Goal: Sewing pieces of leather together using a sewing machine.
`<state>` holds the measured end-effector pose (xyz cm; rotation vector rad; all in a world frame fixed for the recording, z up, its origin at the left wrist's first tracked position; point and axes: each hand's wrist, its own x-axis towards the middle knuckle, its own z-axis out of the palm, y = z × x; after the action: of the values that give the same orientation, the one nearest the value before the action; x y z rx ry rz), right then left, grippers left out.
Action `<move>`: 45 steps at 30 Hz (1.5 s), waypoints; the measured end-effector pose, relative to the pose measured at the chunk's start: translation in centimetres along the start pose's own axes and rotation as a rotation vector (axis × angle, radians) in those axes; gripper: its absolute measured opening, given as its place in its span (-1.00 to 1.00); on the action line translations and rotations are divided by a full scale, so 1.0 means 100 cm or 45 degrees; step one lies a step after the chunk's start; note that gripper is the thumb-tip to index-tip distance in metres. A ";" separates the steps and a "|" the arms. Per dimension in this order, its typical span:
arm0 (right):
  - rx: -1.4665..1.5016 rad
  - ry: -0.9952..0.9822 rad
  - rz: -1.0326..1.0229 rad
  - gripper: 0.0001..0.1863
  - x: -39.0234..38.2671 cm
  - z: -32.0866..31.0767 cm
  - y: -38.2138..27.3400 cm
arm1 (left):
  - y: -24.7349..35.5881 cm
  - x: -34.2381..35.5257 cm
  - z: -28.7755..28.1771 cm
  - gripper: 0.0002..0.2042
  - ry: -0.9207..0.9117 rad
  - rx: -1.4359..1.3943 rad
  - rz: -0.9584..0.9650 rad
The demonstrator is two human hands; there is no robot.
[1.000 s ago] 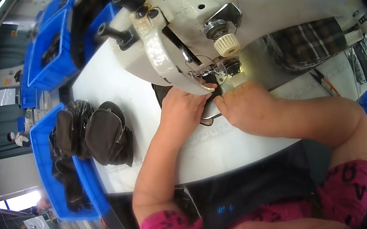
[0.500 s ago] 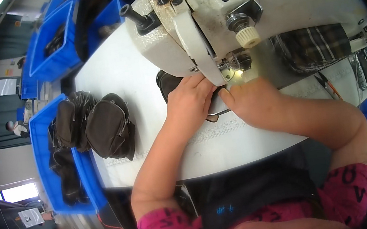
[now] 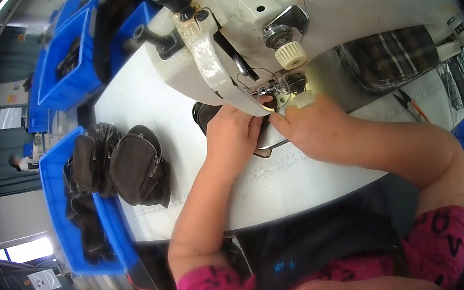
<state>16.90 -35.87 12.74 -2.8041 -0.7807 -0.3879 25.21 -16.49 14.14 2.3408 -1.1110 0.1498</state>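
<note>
A dark fabric piece with a zipper-like rim [image 3: 204, 114], probably part of a small bag, lies under the head of a white sewing machine [image 3: 207, 71]. My left hand [image 3: 232, 134] rests over the piece, its fingers bent onto the fabric close to the presser foot area. From the other side, my right hand [image 3: 315, 127] pinches the near edge of the piece, thumb toward the left hand. Both hands partly hide the fabric, and the right fingertips are covered by the machine's lit needle area [image 3: 279, 98].
Dark zippered pouches [image 3: 135, 165] sit at the table's left, beside a blue bin [image 3: 118, 229] of similar pouches. Plaid fabric [image 3: 389, 60] lies under the machine arm. Orange-handled snips [image 3: 410, 105] are to the right. More blue bins [image 3: 69, 64] stand at far left.
The view has shifted a little, and the machine head appears farther left, showing more of the needle area. Both hands stay on the dark piece with little visible movement.
</note>
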 end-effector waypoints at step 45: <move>-0.055 0.007 -0.030 -0.57 0.003 0.003 0.006 | -0.001 0.002 0.011 -0.84 0.023 0.020 -0.146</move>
<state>17.54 -36.18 12.45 -2.8351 -0.8147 -0.4215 25.31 -17.12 13.26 2.4047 -0.9676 0.1380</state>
